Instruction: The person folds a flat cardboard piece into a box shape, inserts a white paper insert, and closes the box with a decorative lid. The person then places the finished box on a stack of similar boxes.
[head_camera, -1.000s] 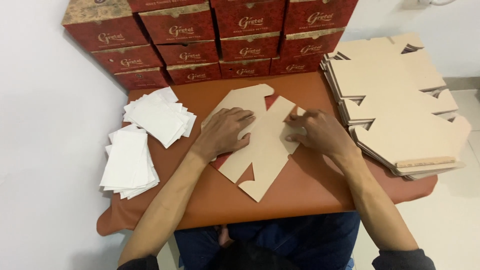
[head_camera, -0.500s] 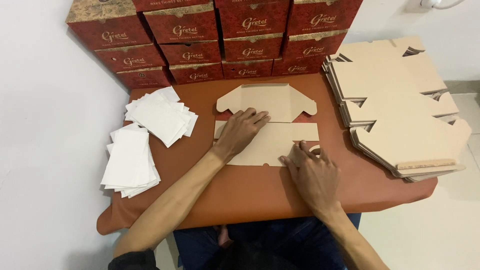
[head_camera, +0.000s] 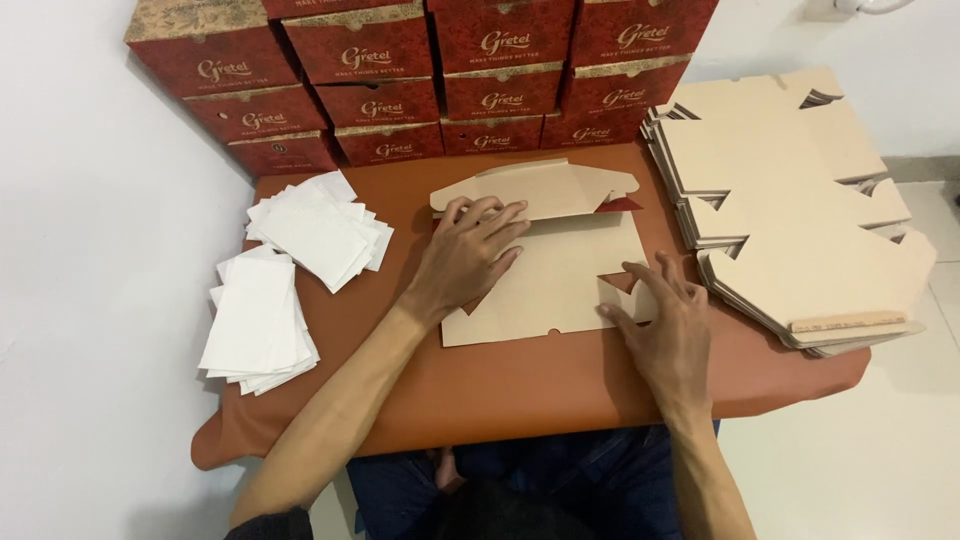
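Note:
A flat tan cardboard box blank lies in the middle of the brown table, its far flap folded up with a red inner face showing at the right. My left hand presses flat on the blank's left part, fingertips at the raised far flap. My right hand rests with spread fingers on the blank's right edge, lifting a small side tab.
A tall pile of unfolded tan blanks sits at the right. Two heaps of white paper sheets lie at the left. Stacked red printed boxes line the back against a white wall.
The blank has been turned square to me and its far flap is folded up. My left hand shifted onto the left part; my right hand came to the right edge tab.

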